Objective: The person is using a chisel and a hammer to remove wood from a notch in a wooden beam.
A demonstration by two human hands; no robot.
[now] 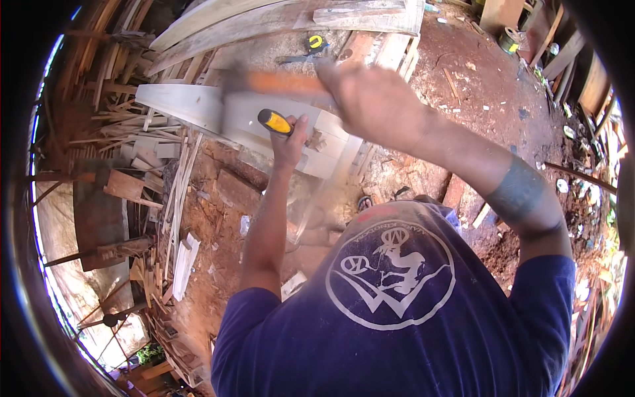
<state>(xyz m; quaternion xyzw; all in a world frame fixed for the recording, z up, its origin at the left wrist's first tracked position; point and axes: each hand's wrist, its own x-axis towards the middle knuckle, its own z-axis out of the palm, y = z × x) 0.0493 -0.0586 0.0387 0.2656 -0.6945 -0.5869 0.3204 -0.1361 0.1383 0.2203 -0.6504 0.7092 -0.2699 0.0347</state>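
Observation:
My left hand point(288, 142) is closed around a chisel point(275, 123) with a yellow and black handle. Its blade is hidden from here. Smeared by motion, a hammer point(284, 84) with an orange-brown wooden shaft is raised in my right hand point(374, 106), its dark head to the left of the chisel. Beneath both hands lies a pale wooden board point(175, 100), tapered toward its left end. Near the chisel, a small brown patch point(316, 140) that could be wood chips shows on a pale wood surface.
A yellow and black tape measure point(316, 44) lies beyond the board beside a dark flat tool point(294, 59). Long curved planks point(231, 43) rest at the back. Thin wood strips point(182, 198) pile up on the left. Scraps litter the reddish ground point(463, 86) at right.

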